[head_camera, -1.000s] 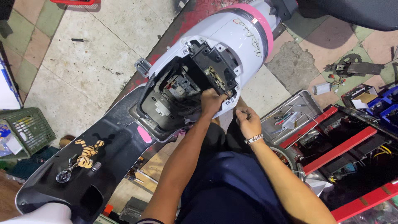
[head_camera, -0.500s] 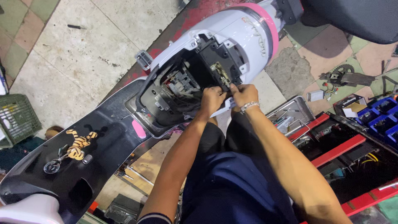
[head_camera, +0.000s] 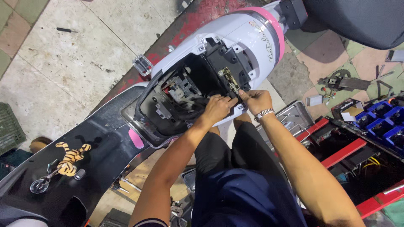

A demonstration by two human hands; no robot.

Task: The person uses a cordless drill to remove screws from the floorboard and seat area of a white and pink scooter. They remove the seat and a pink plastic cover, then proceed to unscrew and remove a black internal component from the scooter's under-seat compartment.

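Observation:
A white and pink scooter body [head_camera: 235, 33] lies below me with its seat compartment open, showing black plastic, wiring and a metal latch bracket [head_camera: 229, 80]. My left hand [head_camera: 219, 107] rests on the compartment's near rim, fingers curled against the black edge just below the bracket. My right hand [head_camera: 256, 100], with a beaded bracelet at the wrist, is closed beside it, fingertips pinching at the bracket's lower end. Whether a small part sits between the fingers I cannot tell.
A tiger-striped toy on a keyring [head_camera: 67, 162] lies on the black footboard [head_camera: 97, 143]. At the right stands a red and black tool chest [head_camera: 345, 151] with blue bins [head_camera: 385, 122]. Loose metal parts [head_camera: 336, 82] lie on the tiled floor; a green crate [head_camera: 9, 130] stands at left.
My right hand has come up from beside my knee to the latch bracket, next to my left hand. The view has moved closer to the compartment.

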